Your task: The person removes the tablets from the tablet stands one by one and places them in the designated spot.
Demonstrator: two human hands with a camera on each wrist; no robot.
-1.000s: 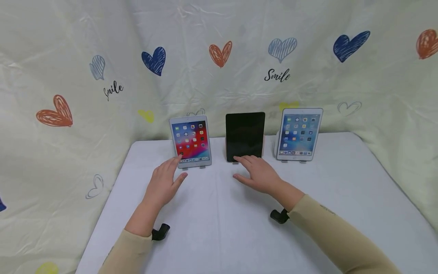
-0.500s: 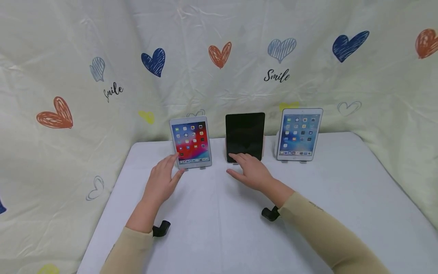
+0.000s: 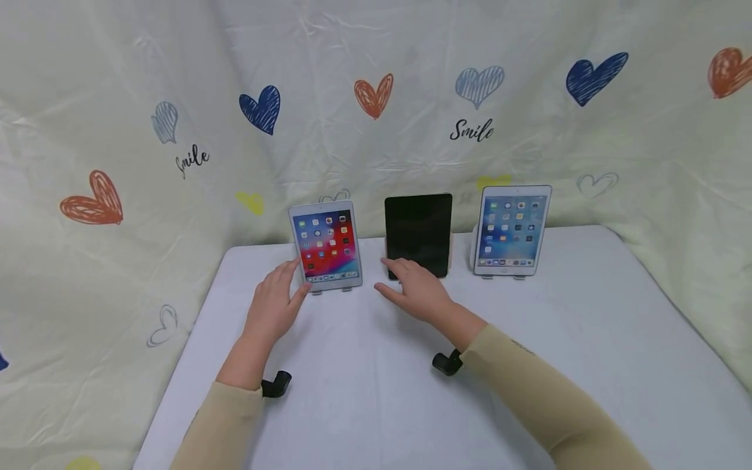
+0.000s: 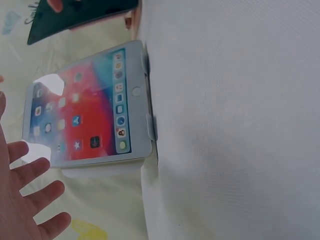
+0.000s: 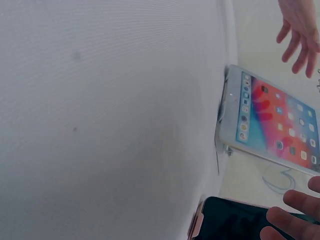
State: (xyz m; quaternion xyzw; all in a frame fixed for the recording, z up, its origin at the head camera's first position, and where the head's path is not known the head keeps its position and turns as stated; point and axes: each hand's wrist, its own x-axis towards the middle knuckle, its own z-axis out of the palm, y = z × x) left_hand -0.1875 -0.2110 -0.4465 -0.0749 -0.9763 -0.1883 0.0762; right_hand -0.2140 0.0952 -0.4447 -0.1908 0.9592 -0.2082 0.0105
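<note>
A white-framed tablet with a red and blue home screen leans on a stand at the left. My left hand is at its lower left edge, fingers spread, holding nothing. In the left wrist view, the fingers of that hand appear beside the tablet. My right hand, also holding nothing, overlaps the lower left corner of the dark-screened tablet in the middle. In the right wrist view, its extended fingers lie over that dark tablet.
A second white tablet with a blue home screen stands at the right. All rest near the back edge of a white-covered table. Behind them hangs a pale curtain printed with hearts. Black wrist devices sit at both sleeves.
My right hand has moved left, from the front of the dark tablet to its lower left corner. My left hand has drawn slightly left, off the red screen.
</note>
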